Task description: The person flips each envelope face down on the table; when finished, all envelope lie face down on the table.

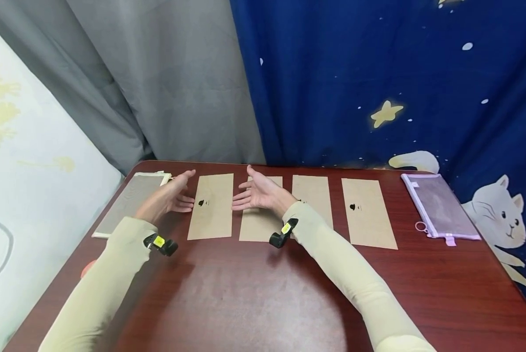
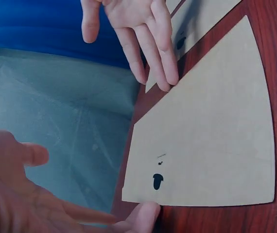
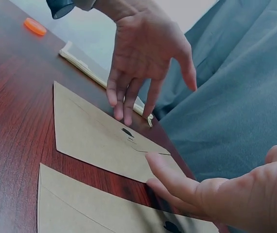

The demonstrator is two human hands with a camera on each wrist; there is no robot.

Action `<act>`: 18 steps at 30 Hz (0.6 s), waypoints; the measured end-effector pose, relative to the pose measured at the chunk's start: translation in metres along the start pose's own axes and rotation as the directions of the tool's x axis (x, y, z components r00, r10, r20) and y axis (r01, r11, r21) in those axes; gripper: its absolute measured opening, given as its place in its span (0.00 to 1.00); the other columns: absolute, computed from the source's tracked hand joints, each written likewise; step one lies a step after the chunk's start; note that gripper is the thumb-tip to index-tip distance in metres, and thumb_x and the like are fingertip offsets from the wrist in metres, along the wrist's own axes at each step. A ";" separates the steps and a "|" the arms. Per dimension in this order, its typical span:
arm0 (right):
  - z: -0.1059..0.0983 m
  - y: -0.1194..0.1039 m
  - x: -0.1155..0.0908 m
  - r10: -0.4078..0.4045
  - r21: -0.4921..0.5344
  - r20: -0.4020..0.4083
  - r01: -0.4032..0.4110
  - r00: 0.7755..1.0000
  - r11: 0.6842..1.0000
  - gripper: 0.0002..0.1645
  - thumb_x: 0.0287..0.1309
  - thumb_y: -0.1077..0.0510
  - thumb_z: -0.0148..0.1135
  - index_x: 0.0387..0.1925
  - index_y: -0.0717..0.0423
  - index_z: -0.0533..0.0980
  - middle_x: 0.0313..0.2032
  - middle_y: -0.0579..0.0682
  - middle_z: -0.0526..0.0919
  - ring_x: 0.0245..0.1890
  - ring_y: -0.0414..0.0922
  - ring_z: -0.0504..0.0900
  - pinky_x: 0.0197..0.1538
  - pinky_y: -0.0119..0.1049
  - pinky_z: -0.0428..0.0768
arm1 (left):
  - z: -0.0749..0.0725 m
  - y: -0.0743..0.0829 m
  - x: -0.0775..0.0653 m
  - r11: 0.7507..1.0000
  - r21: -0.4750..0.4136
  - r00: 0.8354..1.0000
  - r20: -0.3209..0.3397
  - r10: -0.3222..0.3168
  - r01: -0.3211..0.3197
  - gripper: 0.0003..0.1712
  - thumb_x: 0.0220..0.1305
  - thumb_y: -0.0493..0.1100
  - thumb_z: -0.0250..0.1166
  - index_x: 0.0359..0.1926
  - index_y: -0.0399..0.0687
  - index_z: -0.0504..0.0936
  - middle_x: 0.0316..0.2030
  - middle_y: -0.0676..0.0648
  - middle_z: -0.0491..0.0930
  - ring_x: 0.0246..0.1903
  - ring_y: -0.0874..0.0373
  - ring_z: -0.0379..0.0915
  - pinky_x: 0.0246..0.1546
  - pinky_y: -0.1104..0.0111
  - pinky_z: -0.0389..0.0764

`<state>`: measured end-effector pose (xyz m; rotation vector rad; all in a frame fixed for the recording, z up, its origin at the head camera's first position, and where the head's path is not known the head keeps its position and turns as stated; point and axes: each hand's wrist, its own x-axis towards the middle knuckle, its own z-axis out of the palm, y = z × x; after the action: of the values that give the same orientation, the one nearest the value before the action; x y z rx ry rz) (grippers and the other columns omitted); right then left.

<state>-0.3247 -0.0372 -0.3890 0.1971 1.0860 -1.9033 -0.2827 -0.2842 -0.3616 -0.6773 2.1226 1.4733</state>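
Observation:
Several tan kraft envelopes with small black hat prints lie in a row on the table. My left hand (image 1: 168,198), fingers extended and palm facing inward, is beside the left edge of the leftmost envelope (image 1: 214,215). My right hand (image 1: 263,193) is held over the second envelope (image 1: 256,227), thumb up and fingers pointing left, partly covering it. Neither hand holds anything. Both palms face each other across the leftmost envelope, and the right wrist view shows a flap fold line on that envelope (image 3: 95,126). Whether the left fingertips touch its edge, I cannot tell.
Beyond the right hand lie a third envelope (image 1: 313,195) and a fourth (image 1: 368,222). A white-edged mesh pouch (image 1: 128,203) is at the left, a lilac zip pouch (image 1: 443,205) at the right. An orange object (image 3: 35,26) sits near the table's left edge. Curtains (image 1: 192,98) hang behind.

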 end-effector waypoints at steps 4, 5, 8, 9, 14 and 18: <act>0.004 0.000 -0.002 0.002 -0.004 -0.014 -0.002 1.000 1.000 0.54 0.71 0.26 0.38 0.81 0.55 0.41 0.76 0.73 0.50 0.75 0.69 0.56 0.76 0.60 0.62 | 0.003 -0.001 0.002 1.000 0.025 1.000 -0.020 -0.011 0.012 0.53 0.74 0.70 0.33 0.78 0.30 0.40 0.73 0.27 0.58 0.68 0.41 0.64 0.68 0.55 0.75; 0.005 0.000 -0.002 0.004 -0.003 -0.018 -0.004 1.000 1.000 0.54 0.71 0.26 0.38 0.80 0.56 0.42 0.76 0.73 0.50 0.75 0.69 0.56 0.76 0.60 0.63 | 0.003 -0.003 0.003 1.000 0.025 1.000 -0.021 -0.012 0.012 0.52 0.74 0.69 0.33 0.78 0.29 0.41 0.73 0.27 0.57 0.68 0.41 0.64 0.69 0.55 0.75; 0.007 0.001 -0.001 0.011 0.004 -0.027 -0.011 1.000 1.000 0.54 0.71 0.26 0.39 0.80 0.57 0.42 0.75 0.73 0.50 0.75 0.69 0.57 0.76 0.61 0.63 | 0.002 -0.006 0.006 1.000 0.031 1.000 -0.022 -0.001 0.001 0.50 0.75 0.67 0.32 0.77 0.26 0.44 0.73 0.27 0.57 0.68 0.41 0.64 0.68 0.55 0.76; 0.007 0.000 -0.001 0.013 0.002 -0.029 -0.012 1.000 1.000 0.55 0.71 0.26 0.39 0.80 0.58 0.42 0.75 0.74 0.51 0.75 0.70 0.57 0.75 0.61 0.64 | 0.002 -0.007 0.006 0.999 0.031 1.000 -0.021 0.006 -0.005 0.50 0.76 0.66 0.31 0.76 0.25 0.45 0.73 0.27 0.57 0.67 0.41 0.64 0.68 0.55 0.76; 0.007 0.000 -0.002 0.025 -0.011 -0.034 -0.025 0.999 1.000 0.56 0.71 0.26 0.39 0.80 0.61 0.41 0.75 0.73 0.52 0.75 0.69 0.58 0.75 0.62 0.64 | 0.002 -0.009 0.006 0.999 0.035 0.999 -0.030 0.023 -0.022 0.46 0.78 0.62 0.33 0.75 0.24 0.52 0.71 0.28 0.60 0.60 0.44 0.69 0.64 0.57 0.80; 0.008 0.003 -0.002 0.019 -0.039 -0.052 -0.021 0.998 0.999 0.53 0.74 0.30 0.39 0.79 0.64 0.42 0.75 0.70 0.54 0.76 0.64 0.58 0.75 0.61 0.65 | 0.000 -0.011 0.006 0.998 0.046 0.999 -0.026 0.035 -0.034 0.42 0.79 0.58 0.36 0.73 0.24 0.57 0.61 0.33 0.67 0.50 0.49 0.73 0.59 0.61 0.83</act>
<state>-0.3190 -0.0424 -0.3847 0.2355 1.1511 -1.8670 -0.2799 -0.2880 -0.3736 -0.6499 2.1914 1.4368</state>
